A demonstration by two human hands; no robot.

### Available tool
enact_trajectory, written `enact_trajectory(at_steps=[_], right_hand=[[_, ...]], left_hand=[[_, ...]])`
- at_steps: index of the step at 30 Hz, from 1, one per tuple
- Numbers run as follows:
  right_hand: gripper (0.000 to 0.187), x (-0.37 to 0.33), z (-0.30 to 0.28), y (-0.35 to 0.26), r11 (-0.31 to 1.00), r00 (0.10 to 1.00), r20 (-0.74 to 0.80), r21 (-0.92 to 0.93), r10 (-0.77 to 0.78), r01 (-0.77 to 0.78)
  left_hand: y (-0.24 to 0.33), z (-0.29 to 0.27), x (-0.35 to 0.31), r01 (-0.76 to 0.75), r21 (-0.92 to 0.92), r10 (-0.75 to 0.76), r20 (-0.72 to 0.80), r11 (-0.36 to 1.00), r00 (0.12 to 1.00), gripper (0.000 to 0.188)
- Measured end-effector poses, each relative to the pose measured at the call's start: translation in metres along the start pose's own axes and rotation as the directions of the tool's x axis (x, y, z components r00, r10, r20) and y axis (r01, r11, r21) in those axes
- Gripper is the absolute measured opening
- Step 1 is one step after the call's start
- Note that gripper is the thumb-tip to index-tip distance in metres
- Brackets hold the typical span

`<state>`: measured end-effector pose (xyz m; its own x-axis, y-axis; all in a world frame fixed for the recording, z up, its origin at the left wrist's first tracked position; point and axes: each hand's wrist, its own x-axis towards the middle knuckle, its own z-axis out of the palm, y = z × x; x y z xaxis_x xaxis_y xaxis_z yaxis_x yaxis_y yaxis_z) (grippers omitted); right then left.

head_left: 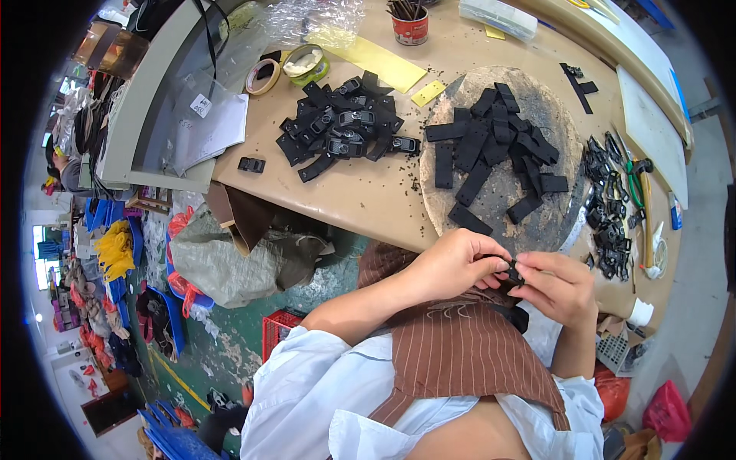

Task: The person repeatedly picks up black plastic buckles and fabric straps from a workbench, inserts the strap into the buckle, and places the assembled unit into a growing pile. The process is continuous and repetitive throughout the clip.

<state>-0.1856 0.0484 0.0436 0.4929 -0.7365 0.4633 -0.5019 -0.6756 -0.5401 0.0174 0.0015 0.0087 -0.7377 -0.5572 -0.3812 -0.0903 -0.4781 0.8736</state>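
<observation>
Close to the table's front edge, my left hand point(465, 264) and my right hand point(560, 287) meet, both closed. Their fingertips pinch a small black piece point(512, 270) between them. Fingers cover most of it, so I cannot tell whether it is a buckle or a strap end. Just beyond my hands, short black straps point(491, 142) with punched holes lie heaped on a worn round wooden block point(563, 100). To the left is a pile of black straps with buckles point(349, 126) attached. Black metal buckles point(609, 230) are heaped at the right.
Beside the right-hand heap lie a hammer point(648, 218), green-handled pliers point(635, 184) and a blue bottle point(675, 211). A single buckle point(251, 165) sits at the left. Farther back are a tape roll point(251, 84), an open tin point(307, 67) and a red can point(410, 31).
</observation>
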Motion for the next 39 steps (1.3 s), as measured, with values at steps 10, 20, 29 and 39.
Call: enact_trajectory(at_steps=[10, 20, 29, 39], right_hand=[[0.022, -0.005, 0.057, -0.008, 0.990, 0.928, -0.354, -0.029, 0.117, -0.136], [0.039, -0.006, 0.002, 0.005, 0.908, 0.976, 0.160, 0.370, 0.145, -0.196], [0.045, -0.007, 0.008, -0.005, 0.735, 0.895, 0.154, 0.522, 0.418, -0.433], [0.026, -0.012, 0.010, -0.003, 0.931, 0.975, 0.075, 0.288, 0.211, -0.224]], left_hand=[[-0.017, 0.013, 0.013, -0.325, -0.371, 0.227, -0.283, 0.870, 0.932, 0.014], [-0.003, 0.000, -0.008, -0.091, 0.171, 0.089, 0.020, 0.981, 0.996, 0.014], [0.005, 0.003, -0.012, -0.193, 0.220, 0.203, -0.026, 0.956, 0.979, 0.013], [-0.002, 0.015, -0.010, -0.154, 0.353, 0.203, -0.107, 0.923, 0.973, 0.010]])
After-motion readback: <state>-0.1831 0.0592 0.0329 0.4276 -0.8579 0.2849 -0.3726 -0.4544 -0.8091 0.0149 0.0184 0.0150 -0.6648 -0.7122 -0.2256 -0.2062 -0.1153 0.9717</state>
